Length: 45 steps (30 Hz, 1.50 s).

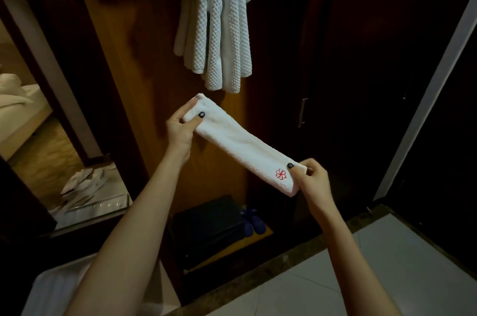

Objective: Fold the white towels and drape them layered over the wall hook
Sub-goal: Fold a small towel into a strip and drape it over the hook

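Partway through: several layers up, one more strip folded and in hand.

Counts as done, by the look of it, the larger share: against the wooden wall (144, 70), a bundle of white waffle towels (214, 31) already draped in overlapping layers, with the hook itself hidden beneath. Holds in the air just below that bundle a smooth white towel (242, 145), folded into a long narrow strip and seemingly clear of both bundle and wall. Pinches the far end between thumb and fingers of the left hand (180, 127); clamps the near end in the same closed grip of the right hand (312, 181), thumb just beside a small red emblem (280, 174). Seems to lack only lifting this strip and laying it over the rest; cannot tell whether further towels wait.
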Available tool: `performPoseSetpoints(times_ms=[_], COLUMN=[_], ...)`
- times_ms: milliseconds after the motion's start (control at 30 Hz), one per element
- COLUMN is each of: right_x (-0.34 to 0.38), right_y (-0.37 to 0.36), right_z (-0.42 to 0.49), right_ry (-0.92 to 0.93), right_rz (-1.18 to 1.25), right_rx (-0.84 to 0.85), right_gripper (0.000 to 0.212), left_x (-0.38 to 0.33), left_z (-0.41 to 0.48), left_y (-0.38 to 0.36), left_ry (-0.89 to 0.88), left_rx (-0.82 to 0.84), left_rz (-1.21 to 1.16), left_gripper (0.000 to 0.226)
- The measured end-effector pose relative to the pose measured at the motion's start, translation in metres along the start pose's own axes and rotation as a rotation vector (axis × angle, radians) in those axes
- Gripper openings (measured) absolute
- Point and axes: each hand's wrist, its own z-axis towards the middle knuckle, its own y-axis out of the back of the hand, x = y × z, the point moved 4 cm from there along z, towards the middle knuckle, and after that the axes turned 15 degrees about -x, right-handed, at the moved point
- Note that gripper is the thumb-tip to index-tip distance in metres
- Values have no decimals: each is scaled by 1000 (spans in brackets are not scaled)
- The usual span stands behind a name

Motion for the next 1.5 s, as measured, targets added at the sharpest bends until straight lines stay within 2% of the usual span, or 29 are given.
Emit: performPoseSetpoints(times_ms=[167,333,433,633,733,867,1000,1133,1300,1500], right_x=[33,70,90,161,201,246,279,308,335,378], right_y=[0,-7,-18,-46,-74,-113,-149,-175,-209,-250], right_z=[41,101,137,216,260,317,368,414,463,511], right_ry=[-13,-47,-42,192,253,323,390,417,411,363], right_rz=[156,216,202,239,223,179,194,313,466,620], right_rx=[93,161,299,184,200,363,425,440,411,496], right_gripper=[33,29,49,41,39,29,33,24,32,36], left_x=[-5,-21,-37,-75,-101,-134,-164,-183,-203,-227], left_z=[32,73,100,158,196,249,296,336,378,421], left_y=[-4,-18,-32,-73,-99,-120,-137,-155,-180,-205], left_ry=[123,160,130,-19,-113,-198,-260,-323,-414,-423], left_rx=[238,330,368,458,428,361,334,306,243,188], left_rz=[65,191,221,216,165,82,53,62,106,19], left_gripper=[46,30,25,27,28,27,33,34,32,36])
